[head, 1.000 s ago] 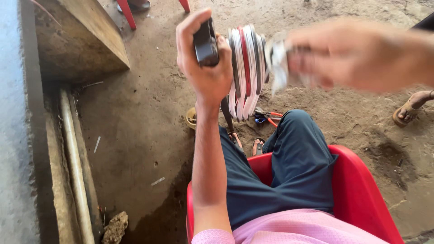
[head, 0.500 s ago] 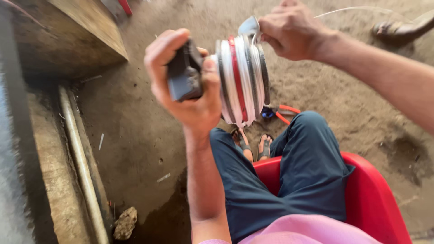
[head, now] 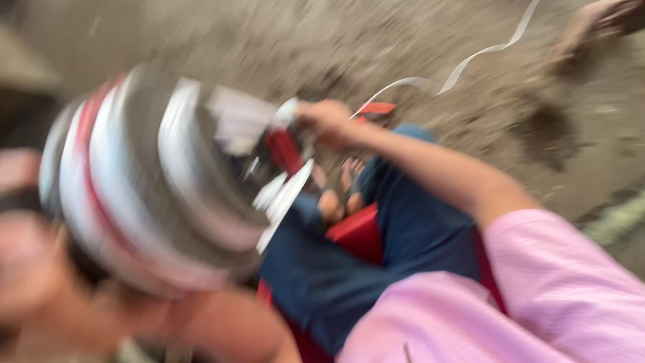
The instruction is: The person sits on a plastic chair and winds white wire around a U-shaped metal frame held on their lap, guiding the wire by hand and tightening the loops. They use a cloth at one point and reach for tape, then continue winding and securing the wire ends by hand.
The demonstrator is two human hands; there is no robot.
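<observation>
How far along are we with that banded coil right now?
Done: a white strip already trails loose across the dirt floor. In hand: the right hand pinches the strip's end beside the red-and-white banded coil, which the blurred left hand seems to support. Left: most bands look wound on; blur hides the count.

No package, sign or screen can be made out in this heavily blurred view, only a small pale rectangular paper piece, perhaps a label, at the upper centre-left of the frame, its details unreadable.
</observation>
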